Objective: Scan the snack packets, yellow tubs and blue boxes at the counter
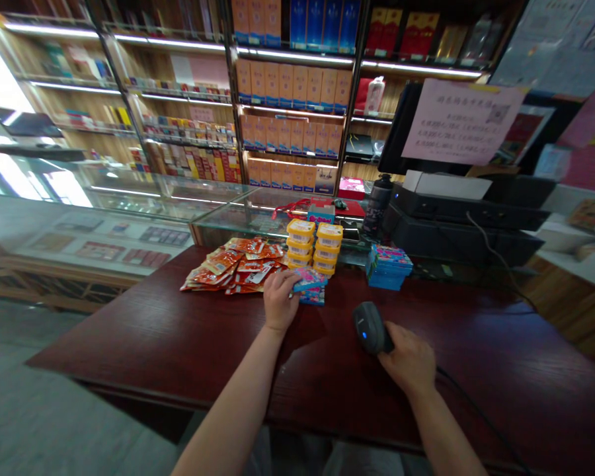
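Left hand [280, 301] pinches what looks like a thin blue-and-pink box [311, 278] before yellow-lidded tubs [300, 246], orange packets [248, 266] crowding alongside; right hand [410, 354] wraps the barcode scanner [371, 328], stacked blue boxes [388, 270] beyond.

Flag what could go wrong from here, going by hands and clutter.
1. The left hand has a blue box right by the stacked tubs; a bump could topple them.
2. The bags lie in a loose, overlapping pile beside that hand, so a sideways brush might make some slide.
3. The right hand holds the scanner, whose cord trails over the table; it could snag or tug.
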`<state>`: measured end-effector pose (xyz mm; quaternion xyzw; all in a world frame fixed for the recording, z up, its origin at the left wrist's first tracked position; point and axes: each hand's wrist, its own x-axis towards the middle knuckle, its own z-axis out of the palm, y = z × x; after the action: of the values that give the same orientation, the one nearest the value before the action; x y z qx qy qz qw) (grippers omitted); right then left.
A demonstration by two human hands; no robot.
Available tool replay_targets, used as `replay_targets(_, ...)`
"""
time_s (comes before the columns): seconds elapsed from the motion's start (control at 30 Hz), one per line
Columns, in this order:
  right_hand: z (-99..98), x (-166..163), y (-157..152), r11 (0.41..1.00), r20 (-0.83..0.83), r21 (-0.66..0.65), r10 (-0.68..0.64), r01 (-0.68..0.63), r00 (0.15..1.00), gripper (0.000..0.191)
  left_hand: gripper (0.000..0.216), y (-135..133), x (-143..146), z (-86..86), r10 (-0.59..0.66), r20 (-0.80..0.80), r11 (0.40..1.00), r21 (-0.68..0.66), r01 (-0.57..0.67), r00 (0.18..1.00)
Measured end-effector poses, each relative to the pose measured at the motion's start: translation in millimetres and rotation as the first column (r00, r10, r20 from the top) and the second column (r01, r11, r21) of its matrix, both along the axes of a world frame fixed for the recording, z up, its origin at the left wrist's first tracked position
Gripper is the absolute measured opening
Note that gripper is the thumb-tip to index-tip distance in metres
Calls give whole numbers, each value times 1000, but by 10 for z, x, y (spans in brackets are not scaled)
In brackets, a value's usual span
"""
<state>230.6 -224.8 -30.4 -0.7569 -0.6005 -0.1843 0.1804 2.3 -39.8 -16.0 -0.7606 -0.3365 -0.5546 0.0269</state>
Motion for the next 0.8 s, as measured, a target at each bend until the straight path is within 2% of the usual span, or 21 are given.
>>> replay_targets(0.13,8,-2,-12,1000,-33,-7,-1,1,999,21,30,-34,71,25,60,-299,998,-7,-65,952)
replay_targets(0.23,19,-5,-23,1000,-63,-20,5,-6,998,23,28,-88,136,29,26,-442,991,-109,-82,897)
replay_targets(0.3,19,-5,-32,1000,-84,-28,4,-6,996,25,25,-121,145,13,-25,-476,979,-189,-74,879)
replay_targets(0.5,24,-9,-48,999,-107,-50,-5,0,994,25,29,-85,86,-120,-147,-356,938,-347,16,923)
replay_targets(0.67,32,-18,-50,998,-113,-62,-10,3,994,24,19,6,112,-192,-103,-259,928,-374,-1,960)
replay_targets(0.8,34,-22,-47,997,-104,-71,-18,11,994,23,19,25,157,-202,-90,-235,925,-381,-6,968)
